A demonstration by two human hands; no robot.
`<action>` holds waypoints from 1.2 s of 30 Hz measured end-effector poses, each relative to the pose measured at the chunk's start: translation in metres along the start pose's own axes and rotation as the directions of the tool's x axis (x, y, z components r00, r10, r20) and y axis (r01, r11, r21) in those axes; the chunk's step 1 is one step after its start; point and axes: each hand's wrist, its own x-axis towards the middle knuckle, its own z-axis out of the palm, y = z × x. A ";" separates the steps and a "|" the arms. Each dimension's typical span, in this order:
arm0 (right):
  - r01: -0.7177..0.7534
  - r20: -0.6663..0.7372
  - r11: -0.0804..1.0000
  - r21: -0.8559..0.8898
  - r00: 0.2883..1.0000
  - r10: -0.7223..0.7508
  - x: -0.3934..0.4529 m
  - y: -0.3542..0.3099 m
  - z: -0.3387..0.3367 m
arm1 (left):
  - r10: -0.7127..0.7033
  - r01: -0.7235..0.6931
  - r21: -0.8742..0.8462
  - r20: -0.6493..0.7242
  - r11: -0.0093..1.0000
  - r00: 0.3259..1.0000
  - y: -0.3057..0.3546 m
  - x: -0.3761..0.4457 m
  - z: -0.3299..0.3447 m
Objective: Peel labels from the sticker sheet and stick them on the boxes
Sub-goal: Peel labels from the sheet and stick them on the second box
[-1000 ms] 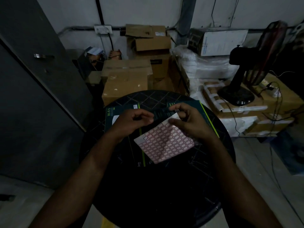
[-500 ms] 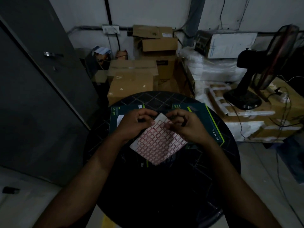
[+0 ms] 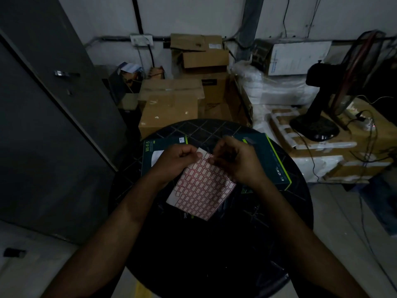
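Observation:
A white sticker sheet (image 3: 200, 190) with rows of red-bordered labels is held tilted above a round black table (image 3: 210, 250). My left hand (image 3: 174, 162) pinches the sheet's top corner. My right hand (image 3: 234, 162) grips its upper right edge, with fingertips pressed on the labels near that corner. Two dark green boxes lie flat on the table beneath: one marked Wi-Fi 5 (image 3: 150, 151) on the left, under my left hand, and one (image 3: 272, 160) on the right, partly hidden by my right hand.
Brown cardboard boxes (image 3: 169, 106) are stacked on the floor beyond the table. A black pedestal fan (image 3: 318, 104) stands on taped packages at the right, with loose cables. A dark grey door (image 3: 53, 104) fills the left.
My left hand has come onto the sheet's top corner, and both hands have closed together there. The sheet has tilted and shifted slightly left.

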 end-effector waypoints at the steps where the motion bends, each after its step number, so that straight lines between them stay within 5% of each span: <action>1: 0.032 0.007 0.999 -0.022 0.999 -0.032 -0.001 0.000 0.000 | -0.001 0.001 -0.003 -0.001 1.000 1.000 0.000 0.000 0.000; 11: 0.072 -0.052 0.968 -0.242 0.995 -0.087 -0.001 -0.007 0.009 | 0.025 -0.026 -0.031 -0.034 0.999 0.999 -0.001 -0.002 0.001; 24: -0.051 -0.043 0.998 -0.032 0.998 0.050 -0.003 -0.015 0.018 | -0.006 -0.015 -0.194 -0.109 0.981 0.994 -0.004 0.001 0.000; 30: -0.032 -0.113 0.992 -0.122 0.993 0.018 -0.001 -0.012 0.027 | -0.032 -0.003 -0.187 -0.185 0.982 0.982 -0.007 0.003 0.001; 36: -0.027 -0.126 0.979 -0.200 0.992 0.002 -0.002 -0.013 0.024 | -0.004 -0.015 -0.200 -0.093 0.980 0.996 -0.005 -0.003 -0.003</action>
